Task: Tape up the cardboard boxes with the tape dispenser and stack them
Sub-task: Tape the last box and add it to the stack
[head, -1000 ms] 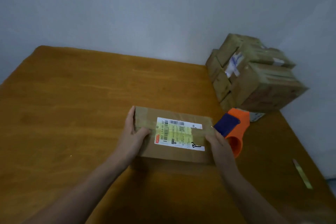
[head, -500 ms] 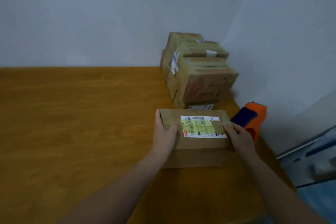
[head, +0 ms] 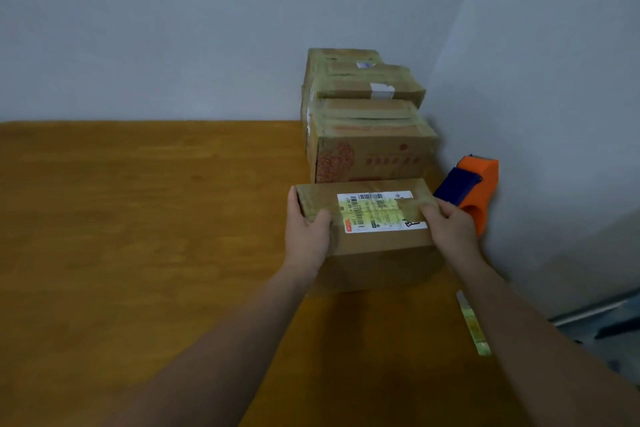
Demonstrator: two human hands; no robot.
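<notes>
Across the lower part of my view runs the bench [head: 138, 236], a brown wooden top that reaches the wall. I see the stack [head: 367, 135] of taped boxes at its far right corner, where two walls meet. Just in front of the stack is the box [head: 381, 246], long side toward it. I cannot tell whether the two touch, or whether the box rests on the bench or is held just off it. Right of the stack's near end, by the wall, is the dispenser [head: 474, 184], orange with a dark blue part.

My left grip [head: 306, 236] clasps the box's left end, thumb on top and fingers curled round the end. My right grip [head: 450, 229] clasps the right end the same way, thumb on the top face. A white label [head: 381, 211] lies on the box top under tape. Well in front of the stack, near the bench's right edge, lies a loose strip [head: 472, 326] of tape.
</notes>
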